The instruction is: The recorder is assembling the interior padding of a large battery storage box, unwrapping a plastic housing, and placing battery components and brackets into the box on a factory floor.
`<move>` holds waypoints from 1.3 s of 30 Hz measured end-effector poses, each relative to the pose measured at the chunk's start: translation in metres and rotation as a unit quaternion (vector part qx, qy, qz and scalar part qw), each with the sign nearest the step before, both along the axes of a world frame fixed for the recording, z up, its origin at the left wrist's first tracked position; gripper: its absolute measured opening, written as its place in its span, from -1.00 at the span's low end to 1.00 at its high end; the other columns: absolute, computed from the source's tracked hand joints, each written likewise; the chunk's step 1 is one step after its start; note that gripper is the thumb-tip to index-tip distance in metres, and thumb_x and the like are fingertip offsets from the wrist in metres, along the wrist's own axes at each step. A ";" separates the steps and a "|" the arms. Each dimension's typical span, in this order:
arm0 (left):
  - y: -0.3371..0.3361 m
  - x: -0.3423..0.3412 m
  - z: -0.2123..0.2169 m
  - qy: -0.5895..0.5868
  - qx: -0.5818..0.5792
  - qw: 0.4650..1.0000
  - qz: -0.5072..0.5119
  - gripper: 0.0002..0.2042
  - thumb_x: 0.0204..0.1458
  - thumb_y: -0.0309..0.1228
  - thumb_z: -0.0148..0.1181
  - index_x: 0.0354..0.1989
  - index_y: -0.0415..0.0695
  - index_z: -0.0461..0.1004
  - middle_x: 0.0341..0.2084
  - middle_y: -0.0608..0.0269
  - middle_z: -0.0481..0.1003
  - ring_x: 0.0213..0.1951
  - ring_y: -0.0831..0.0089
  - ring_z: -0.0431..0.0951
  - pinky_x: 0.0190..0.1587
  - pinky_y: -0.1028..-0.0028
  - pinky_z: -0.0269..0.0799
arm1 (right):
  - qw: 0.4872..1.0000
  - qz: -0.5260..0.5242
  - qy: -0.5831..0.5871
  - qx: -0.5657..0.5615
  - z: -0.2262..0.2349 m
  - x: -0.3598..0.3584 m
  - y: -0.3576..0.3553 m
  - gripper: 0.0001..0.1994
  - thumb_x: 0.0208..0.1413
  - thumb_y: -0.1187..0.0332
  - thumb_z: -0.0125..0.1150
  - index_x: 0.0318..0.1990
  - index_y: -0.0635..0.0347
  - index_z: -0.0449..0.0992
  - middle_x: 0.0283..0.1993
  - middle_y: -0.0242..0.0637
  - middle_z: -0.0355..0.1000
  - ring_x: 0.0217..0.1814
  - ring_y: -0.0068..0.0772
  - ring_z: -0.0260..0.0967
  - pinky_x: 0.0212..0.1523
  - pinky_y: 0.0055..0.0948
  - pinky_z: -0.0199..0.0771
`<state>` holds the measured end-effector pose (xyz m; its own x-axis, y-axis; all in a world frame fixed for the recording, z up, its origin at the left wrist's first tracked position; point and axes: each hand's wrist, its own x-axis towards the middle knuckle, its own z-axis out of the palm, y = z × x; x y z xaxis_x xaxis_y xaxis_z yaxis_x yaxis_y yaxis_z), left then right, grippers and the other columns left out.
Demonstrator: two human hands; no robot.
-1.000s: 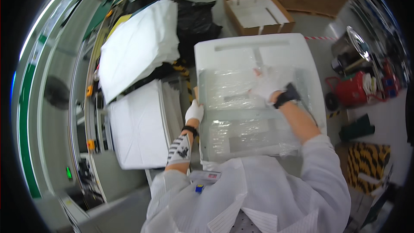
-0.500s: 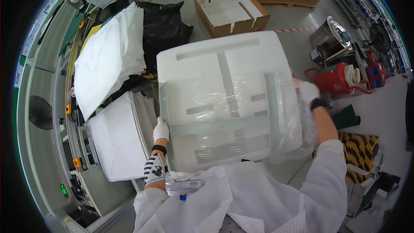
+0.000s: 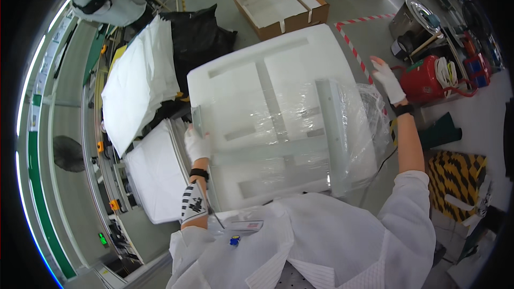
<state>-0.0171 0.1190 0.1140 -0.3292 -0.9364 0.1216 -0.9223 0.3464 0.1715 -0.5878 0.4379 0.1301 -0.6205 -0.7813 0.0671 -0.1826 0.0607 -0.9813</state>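
Observation:
A large white foam slab with recessed grooves lies in front of me. On its nearer part rests a pale grey metal frame with two side bars and a crossbar, under clear plastic film. My left hand, in a white glove with bare fingertips, is at the frame's left bar, fingers and thumb apart. Whether it presses on the bar is hard to tell. Off to the right of the slab, my right hand is held in the air, open, with nothing in it. Loose film bunches below it at the slab's right side.
Stacked white sheets and a black bag stand to the left. An open cardboard box with foam inside sits beyond the slab. To the right are a red tank, a metal bin and a striped board. A co-worker stands far left.
My right hand has let go of the film at the slab's right edge and moved up and outward, fingers spread. My left hand has shifted up along the left bar, its fingers opening.

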 end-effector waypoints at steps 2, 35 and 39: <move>0.007 -0.044 -0.005 0.022 -0.048 0.993 -0.103 -0.34 -0.07 -0.23 0.24 0.19 -0.21 0.15 0.11 -0.10 0.24 0.09 0.00 0.32 0.11 0.22 0.30 | 0.884 0.004 0.425 0.192 0.045 0.061 -0.041 -0.47 -0.04 0.16 0.20 0.08 0.21 0.36 0.11 -0.11 0.31 0.16 -0.22 0.24 0.13 -0.35 0.23; 0.051 -0.356 -0.107 0.144 0.235 0.910 -0.309 -0.72 0.13 -0.21 -0.02 -0.17 -0.16 0.43 -0.31 -0.13 0.50 -0.21 0.01 0.50 -0.19 0.22 0.40 | 0.911 -0.081 0.176 0.363 -0.101 0.014 -0.067 -0.69 0.03 0.16 0.06 -0.15 0.12 0.52 -0.16 -0.08 0.48 -0.13 -0.01 0.42 -0.02 -0.24 0.39; 0.083 -0.318 -0.026 -0.008 0.146 0.941 -0.305 -0.62 0.00 -0.18 0.15 -0.09 -0.18 0.38 0.01 -0.11 0.36 -0.10 -0.04 0.45 -0.05 0.18 0.38 | 0.921 -0.148 0.238 0.269 -0.055 0.056 -0.017 -0.61 -0.05 0.16 0.19 -0.09 0.17 0.49 -0.02 -0.03 0.41 0.05 0.04 0.33 0.06 -0.24 0.32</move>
